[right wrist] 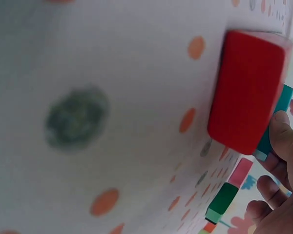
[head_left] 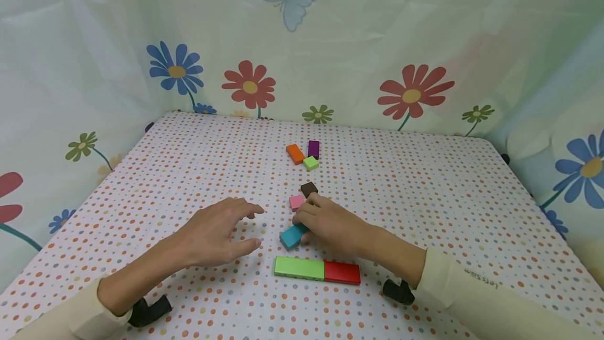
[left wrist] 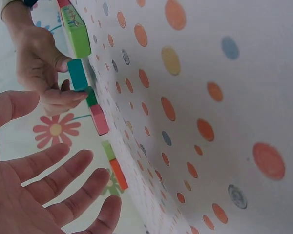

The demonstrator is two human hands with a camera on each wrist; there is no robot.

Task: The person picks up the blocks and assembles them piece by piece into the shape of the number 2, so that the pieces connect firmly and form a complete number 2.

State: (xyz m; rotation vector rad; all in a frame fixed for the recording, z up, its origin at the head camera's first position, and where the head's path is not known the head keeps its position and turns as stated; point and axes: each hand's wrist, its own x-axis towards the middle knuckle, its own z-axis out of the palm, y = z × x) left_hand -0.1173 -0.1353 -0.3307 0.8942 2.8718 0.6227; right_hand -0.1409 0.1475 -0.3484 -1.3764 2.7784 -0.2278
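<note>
My right hand [head_left: 337,227] pinches a blue block [head_left: 292,236] between thumb and fingers; in the right wrist view, the thumb of this hand [right wrist: 289,146] presses on the blue block [right wrist: 267,142]. Just behind are a pink block [head_left: 296,202] and a dark block [head_left: 309,188], partly hidden by the hand. Nearer me lie a light green block [head_left: 299,268] and a red block [head_left: 342,272], end to end in a row. My left hand [head_left: 214,232] hovers left of the blue block, fingers spread and holding nothing.
Farther back on the dotted table [head_left: 212,146] lie an orange block [head_left: 295,154], a purple block [head_left: 313,149] and a small lime block [head_left: 311,163]. A dark green block [right wrist: 223,197] shows beside the pink one in the right wrist view. Flowered cloth surrounds the table's back and sides.
</note>
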